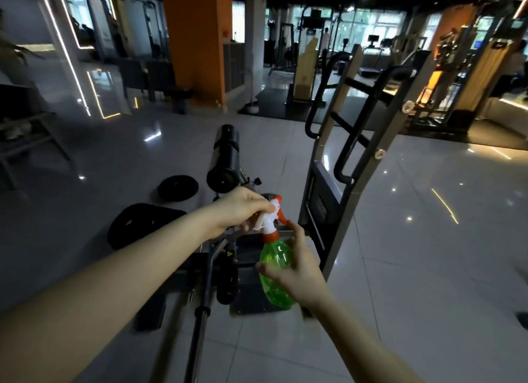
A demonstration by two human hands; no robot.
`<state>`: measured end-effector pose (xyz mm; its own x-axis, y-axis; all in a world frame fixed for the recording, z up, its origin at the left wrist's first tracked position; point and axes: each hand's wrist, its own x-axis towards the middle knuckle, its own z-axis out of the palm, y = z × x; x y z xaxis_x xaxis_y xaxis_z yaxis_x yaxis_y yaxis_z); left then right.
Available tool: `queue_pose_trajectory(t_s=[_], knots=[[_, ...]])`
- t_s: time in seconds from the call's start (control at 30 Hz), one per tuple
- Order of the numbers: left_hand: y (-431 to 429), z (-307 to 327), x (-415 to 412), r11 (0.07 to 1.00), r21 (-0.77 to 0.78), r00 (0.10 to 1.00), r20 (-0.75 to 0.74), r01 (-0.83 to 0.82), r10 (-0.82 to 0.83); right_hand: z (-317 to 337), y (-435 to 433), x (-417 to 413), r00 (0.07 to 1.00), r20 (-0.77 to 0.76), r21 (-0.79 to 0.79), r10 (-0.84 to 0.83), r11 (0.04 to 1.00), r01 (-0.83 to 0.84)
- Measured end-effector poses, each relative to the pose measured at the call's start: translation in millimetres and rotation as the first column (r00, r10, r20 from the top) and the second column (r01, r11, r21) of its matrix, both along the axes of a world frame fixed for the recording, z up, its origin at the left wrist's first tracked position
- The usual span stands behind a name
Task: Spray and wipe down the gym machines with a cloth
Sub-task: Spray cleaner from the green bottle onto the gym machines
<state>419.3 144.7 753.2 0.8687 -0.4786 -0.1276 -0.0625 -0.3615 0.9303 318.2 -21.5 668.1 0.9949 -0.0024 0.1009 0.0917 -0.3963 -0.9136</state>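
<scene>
**Spray bottle held in both hands over gym machine**

A green spray bottle (275, 271) is seen held in mid-air above the low base of a gym machine (354, 143), clear of the tiled floor (428, 240). The bottle's white-and-orange trigger head (267, 217) is pinched by the left grip (240, 211), whose fingers are curled over its top and back. The translucent green body is clasped by the right grip (300, 268), with the thumb laid across the front of the plastic and the fingers wrapped behind it; one fingertip is raised beside the orange collar. The bottle is held nearly upright, its nozzle pointed away from the camera.

Beyond the hands, a black roller pad (224, 157) is mounted on the machine, and a grey ladder-like upright with black handles is raised to the right. A steel bar (200, 325) is angled toward the lower edge of the view. A black weight plate (178, 187) is laid flat on the floor to the left, near a black cushion (143, 222). An orange pillar (197, 40) and further equipment are visible in the dim background.
</scene>
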Motion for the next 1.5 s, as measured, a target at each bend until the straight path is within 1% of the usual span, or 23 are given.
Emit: queue_pose_trajectory(t_s=[0.1,0.17,0.27,0.33,0.37,0.43,0.5,0.53,0.63,0.73,0.83,0.93,1.03,1.17,1.27,1.37,1.5], knots=[[-6,4,23,0.996,-0.077,0.994,-0.1,-0.047,0.039,0,-9,32,0.999,0.009,0.086,0.048,0.995,-0.049],[-2,2,36,0.984,-0.136,0.984,-0.146,-0.117,0.097,0,-11,55,0.995,0.0,0.122,0.099,0.988,-0.098],[14,-16,51,0.938,-0.223,0.954,-0.199,-0.265,0.222,-5,-7,90,0.989,-0.018,0.156,0.147,0.977,-0.142],[31,-32,53,0.918,-0.206,0.93,-0.216,-0.34,0.296,-10,-1,107,0.987,-0.033,0.189,0.156,0.971,-0.148],[39,-42,54,0.919,-0.18,0.926,-0.218,-0.35,0.31,-11,2,115,0.987,-0.034,0.199,0.159,0.968,-0.15],[56,-59,56,0.944,-0.118,0.932,-0.238,-0.308,0.274,-12,12,129,0.988,-0.058,0.232,0.145,0.964,-0.128],[71,-71,59,0.973,-0.097,0.941,-0.291,-0.209,0.173,-13,25,142,0.99,-0.07,0.263,0.121,0.96,-0.099],[77,-77,60,0.981,-0.112,0.939,-0.324,-0.162,0.118,-13,33,148,0.991,-0.072,0.279,0.11,0.956,-0.086],[97,-90,68,0.98,-0.176,0.922,-0.387,-0.097,0.022,-10,58,166,0.995,-0.081,0.339,0.055,0.941,-0.025],[116,-95,79,0.978,-0.211,0.92,-0.386,-0.011,-0.073,-5,85,181,0.991,-0.133,0.406,-0.01,0.912,0.064],[132,-95,91,0.976,-0.218,0.943,-0.327,-0.004,-0.069,1,112,190,0.984,-0.177,0.467,0.011,0.881,0.074],[154,-95,104,0.97,-0.241,0.955,-0.284,0.02,-0.091,7,135,200,0.981,-0.195,0.428,0.019,0.901,0.068],[172,-99,116,0.969,-0.243,0.956,-0.273,0.036,-0.104,10,154,210,0.984,-0.176,0.327,-0.041,0.94,0.098],[183,-100,128,0.971,-0.236,0.956,-0.273,0.038,-0.104,12,174,224,0.987,-0.124,0.306,-0.1,0.942,0.134],[186,-97,134,0.985,-0.164,0.966,-0.241,0.055,-0.094,9,184,239,0.987,-0.105,0.284,-0.124,0.947,0.149],[184,-98,139,0.996,-0.075,0.974,-0.217,0.054,-0.069,6,185,255,0.988,-0.085,0.213,-0.131,0.966,0.146],[173,-102,140,0.998,-0.049,0.975,-0.217,0.036,-0.046,3,179,269,0.992,-0.084,0.177,-0.096,0.978,0.11]])
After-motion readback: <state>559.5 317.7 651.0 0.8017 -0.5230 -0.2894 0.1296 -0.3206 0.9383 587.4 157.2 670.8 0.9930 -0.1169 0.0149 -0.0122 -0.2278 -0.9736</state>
